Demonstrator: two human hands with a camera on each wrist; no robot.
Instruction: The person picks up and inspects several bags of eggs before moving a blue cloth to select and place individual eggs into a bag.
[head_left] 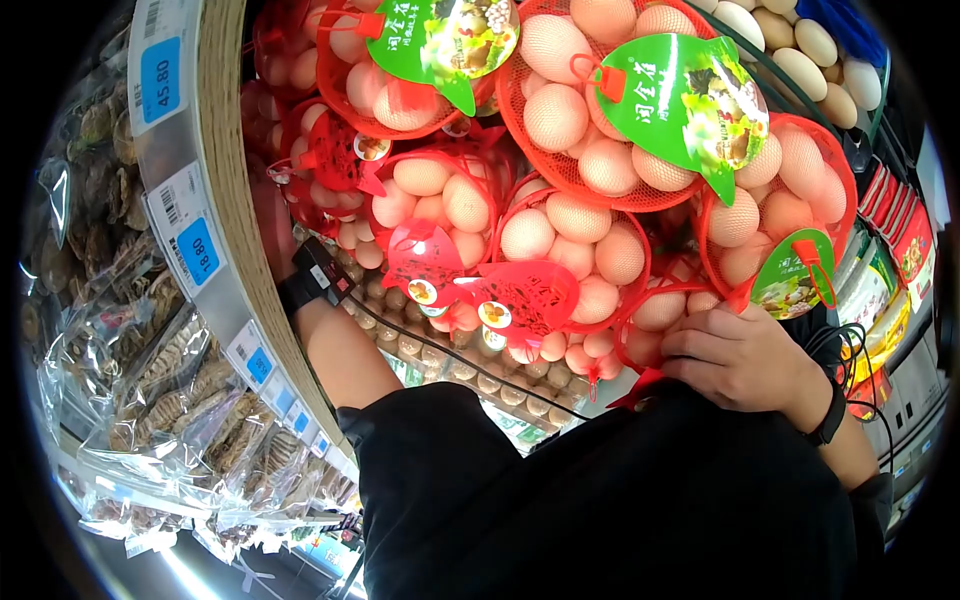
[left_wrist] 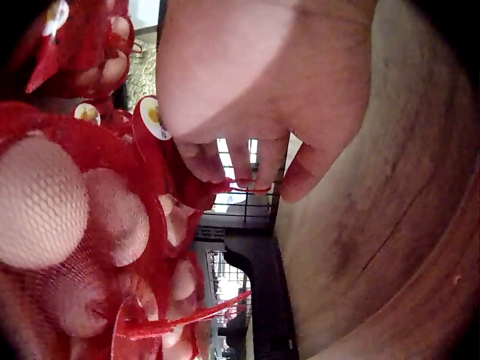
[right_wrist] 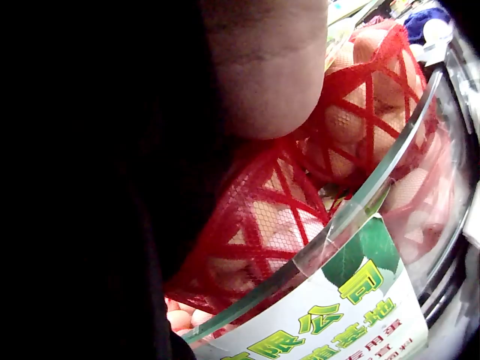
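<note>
Red net bags of eggs (head_left: 580, 240) are heaped in front of me, with red and green leaf-shaped tags. My left hand (left_wrist: 262, 82) reaches down between the bags and a wooden side panel (left_wrist: 360, 225). Its bent fingers are around a thin red cord at the edge of a net bag (left_wrist: 112, 210); in the head view the bags and panel partly hide this hand. My right hand (head_left: 735, 355) grips the red netting of a bag at the right front, fingers curled. The right wrist view shows part of that hand over a red net bag (right_wrist: 255, 225) inside a clear rim.
A clear curved bin wall (right_wrist: 337, 225) with a printed sign borders the bags. Egg trays (head_left: 470, 370) lie below them. On the left, a shelf edge with price labels (head_left: 195, 235) fronts bagged dried goods (head_left: 160, 390). Loose eggs (head_left: 800, 70) sit at the upper right, and a cable (head_left: 450, 355) crosses below.
</note>
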